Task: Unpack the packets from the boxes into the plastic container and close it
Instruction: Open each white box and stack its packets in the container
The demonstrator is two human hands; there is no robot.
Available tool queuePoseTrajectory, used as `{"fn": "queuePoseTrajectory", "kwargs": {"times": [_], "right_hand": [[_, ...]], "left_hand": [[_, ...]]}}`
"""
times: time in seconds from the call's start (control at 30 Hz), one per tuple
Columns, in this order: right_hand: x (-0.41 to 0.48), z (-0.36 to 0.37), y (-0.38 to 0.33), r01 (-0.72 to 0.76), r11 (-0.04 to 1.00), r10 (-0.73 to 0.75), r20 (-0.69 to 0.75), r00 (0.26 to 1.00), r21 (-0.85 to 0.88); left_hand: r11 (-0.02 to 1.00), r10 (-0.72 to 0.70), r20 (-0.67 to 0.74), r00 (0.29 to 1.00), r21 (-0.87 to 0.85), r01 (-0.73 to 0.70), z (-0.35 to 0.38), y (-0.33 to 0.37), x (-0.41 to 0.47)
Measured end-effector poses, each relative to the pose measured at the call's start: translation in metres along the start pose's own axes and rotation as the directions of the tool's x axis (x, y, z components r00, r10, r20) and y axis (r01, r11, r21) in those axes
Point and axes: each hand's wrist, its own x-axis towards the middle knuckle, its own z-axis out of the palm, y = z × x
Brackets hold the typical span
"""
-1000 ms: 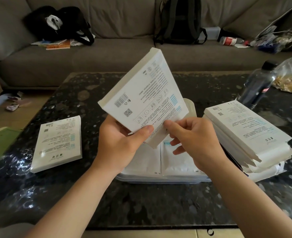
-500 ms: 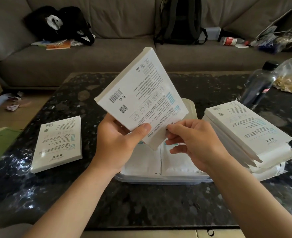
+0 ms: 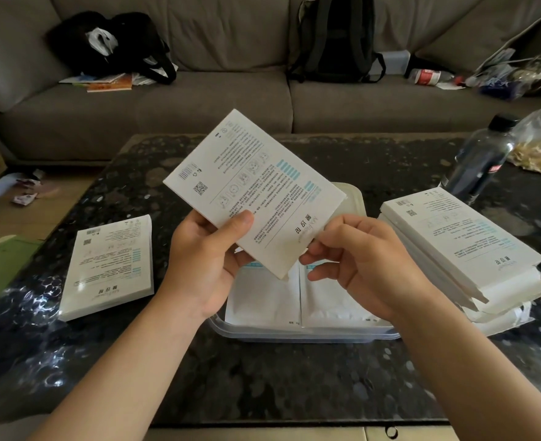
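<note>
Packets already lie flat in the container, directly below the fingers, while one box is held tilted in the air above them. The left hand grips the box's lower side, thumb pressed on the printed face. The right hand has its fingers pinched on the bottom end, probably at the flap, though whether that flap is open is hidden from here. The risk, as I judge it, lies in that low end. If it gives way while the box slopes down, packets could slide out in a rush and land askew, over the rim or on the table. A crooked pile might later stop the container closing, and a hard tug could tear the card. Right of the fingers sits a stack of boxes, with a dark bottle beyond it; left of them lies a spare box. The table is dark, speckled and glossy. Beyond the fingers runs a grey sofa carrying a backpack and loose clutter.
</note>
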Motion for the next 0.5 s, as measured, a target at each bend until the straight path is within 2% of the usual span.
{"fn": "queuePoseTrajectory", "kwargs": {"times": [0.27, 0.5], "right_hand": [[-0.0005, -0.0028, -0.0014, 0.041, 0.991, -0.064, 0.176, 0.982, 0.131], [0.004, -0.0071, 0.0034, -0.023, 0.985, -0.008, 0.18, 0.984, 0.169]], "left_hand": [[0.991, -0.082, 0.023, 0.996, -0.106, 0.084, -0.0032, -0.0002, 0.0018], [0.988, -0.088, 0.031, 0.996, -0.126, 0.091, -0.0036, 0.0004, 0.0024]]}}
